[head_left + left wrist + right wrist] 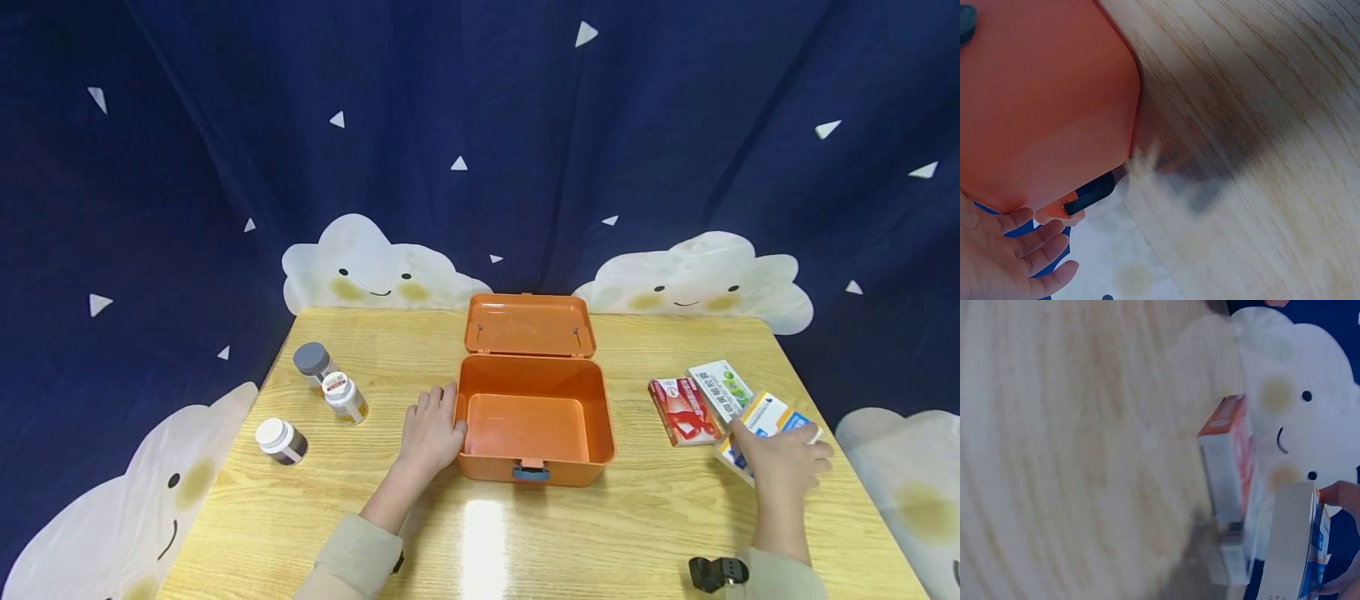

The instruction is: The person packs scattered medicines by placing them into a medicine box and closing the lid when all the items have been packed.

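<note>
An orange storage box (480, 468) stands in the middle of the table, its lid (529, 325) swung back and its inside bare. My left hand (433, 429) rests against its left wall, thumb near the rim; in the left wrist view the left hand's fingers (1041, 240) extend loosely beside the orange wall. On the right, my right hand (783, 458) grips a white, blue and yellow medicine box (767, 414). The right wrist view shows fingertips on opposite edges of this medicine box (1291, 544). Beside it lie a red medicine box (684, 410) and a white-green one (722, 387).
At the left stand a grey-capped bottle (313, 360), a white bottle with a yellow label (347, 400) and a white-capped dark-labelled bottle (282, 442). A blue latch (531, 473) is on the orange box's front. Behind the table hangs a dark blue curtain (525, 125).
</note>
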The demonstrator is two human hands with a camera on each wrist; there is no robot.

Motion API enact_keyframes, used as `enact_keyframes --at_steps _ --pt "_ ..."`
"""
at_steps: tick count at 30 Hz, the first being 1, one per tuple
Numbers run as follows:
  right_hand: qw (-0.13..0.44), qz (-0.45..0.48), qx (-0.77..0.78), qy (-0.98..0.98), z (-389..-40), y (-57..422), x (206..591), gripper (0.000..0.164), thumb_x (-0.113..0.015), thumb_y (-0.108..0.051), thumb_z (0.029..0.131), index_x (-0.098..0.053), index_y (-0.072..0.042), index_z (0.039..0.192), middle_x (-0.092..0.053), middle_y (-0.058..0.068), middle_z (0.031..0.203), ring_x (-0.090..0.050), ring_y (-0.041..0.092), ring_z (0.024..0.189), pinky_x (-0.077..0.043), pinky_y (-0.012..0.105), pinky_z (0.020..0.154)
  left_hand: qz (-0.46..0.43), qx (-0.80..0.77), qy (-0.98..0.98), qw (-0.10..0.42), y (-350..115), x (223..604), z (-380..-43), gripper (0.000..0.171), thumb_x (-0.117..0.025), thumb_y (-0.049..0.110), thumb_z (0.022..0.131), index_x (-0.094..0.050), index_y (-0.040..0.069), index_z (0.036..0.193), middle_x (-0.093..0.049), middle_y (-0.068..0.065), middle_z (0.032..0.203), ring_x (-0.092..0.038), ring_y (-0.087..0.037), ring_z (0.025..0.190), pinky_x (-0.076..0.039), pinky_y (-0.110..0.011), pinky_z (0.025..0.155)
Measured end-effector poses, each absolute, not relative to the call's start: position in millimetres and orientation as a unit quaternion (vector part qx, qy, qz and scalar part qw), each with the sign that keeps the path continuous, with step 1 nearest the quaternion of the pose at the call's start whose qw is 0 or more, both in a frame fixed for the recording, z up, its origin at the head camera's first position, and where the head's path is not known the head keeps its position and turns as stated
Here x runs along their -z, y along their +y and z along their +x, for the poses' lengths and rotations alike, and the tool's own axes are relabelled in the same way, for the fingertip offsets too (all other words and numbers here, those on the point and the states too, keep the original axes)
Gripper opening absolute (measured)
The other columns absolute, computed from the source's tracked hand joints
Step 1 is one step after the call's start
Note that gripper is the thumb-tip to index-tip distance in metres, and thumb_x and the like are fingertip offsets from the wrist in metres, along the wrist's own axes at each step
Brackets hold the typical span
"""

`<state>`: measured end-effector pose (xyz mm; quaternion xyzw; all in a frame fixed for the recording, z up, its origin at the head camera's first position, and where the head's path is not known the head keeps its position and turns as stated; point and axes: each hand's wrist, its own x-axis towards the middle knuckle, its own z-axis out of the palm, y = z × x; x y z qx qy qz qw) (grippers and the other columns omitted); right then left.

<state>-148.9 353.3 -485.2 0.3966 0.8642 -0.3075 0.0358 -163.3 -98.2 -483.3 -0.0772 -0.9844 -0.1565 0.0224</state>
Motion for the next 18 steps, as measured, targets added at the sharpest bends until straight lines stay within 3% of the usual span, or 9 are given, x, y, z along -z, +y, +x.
enact_keyframes --at_steps 8,18 --pt "0.01 0.335 0.317 0.887 -159.3 335.4 460.5 0.108 -0.058 -0.046 0.078 0.013 0.008 0.14 -0.007 0.041 0.132 -0.015 0.054 0.117 -0.026 0.065 0.092 -0.08 0.154 -0.985 0.024 -97.7 483.3 -162.6 0.051 -0.052 0.024 0.083 -0.042 0.006 0.13 -0.049 -0.012 0.113 -0.045 -0.029 0.101 -0.038 -0.043 0.078" --pt "-0.02 0.254 0.321 0.912 -176.0 305.4 430.6 0.112 -0.065 -0.043 0.075 0.01 0.003 0.142 -0.002 0.037 0.14 -0.01 0.054 0.124 -0.019 0.064 0.098 -0.076 0.156 -0.985 0.024 -97.8 482.9 -162.8 0.051 -0.05 0.025 0.083 -0.042 0.007 0.13 -0.049 -0.012 0.113 -0.045 -0.03 0.102 -0.038 -0.044 0.078"
